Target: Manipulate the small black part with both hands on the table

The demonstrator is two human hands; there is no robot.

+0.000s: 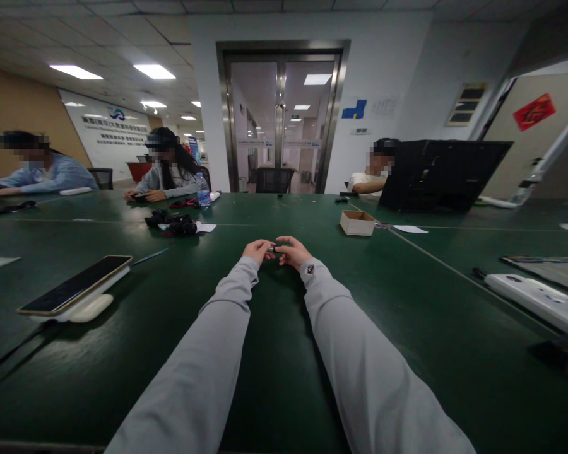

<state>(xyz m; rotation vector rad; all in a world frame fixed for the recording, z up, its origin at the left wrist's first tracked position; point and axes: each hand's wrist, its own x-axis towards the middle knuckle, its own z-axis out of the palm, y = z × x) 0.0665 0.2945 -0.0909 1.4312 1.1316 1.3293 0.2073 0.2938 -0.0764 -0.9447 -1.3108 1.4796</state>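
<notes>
Fingertips of both hands meet over a small dark object (275,250) that is mostly hidden; what it is cannot be made out, only that it sits pinched between the two grips just above the green counter (284,353). The left hand (259,250) curls in from one side and the right hand (292,251) from the other, each grip narrow and closed on the small dark object, knuckles up, thumbs tucked under and out of view. Both arms stretch straight forward in grey sleeves, wrists close together, forearms resting low over the counter. Beyond the right hand and off to its outer side stands a small cardboard box (358,222), with a white slip of paper just past it. Farther that way a black laptop (442,173) hides most of a seated person. Out beyond the left hand lies a heap of black gear (173,224), and well to that side, nearer the wearer, a phone (76,285) rests tilted on a white stand. Two more people sit at the far edge, a water bottle (202,190) beside one. A white device (537,297) lies far off the right hand, cut by the frame.
</notes>
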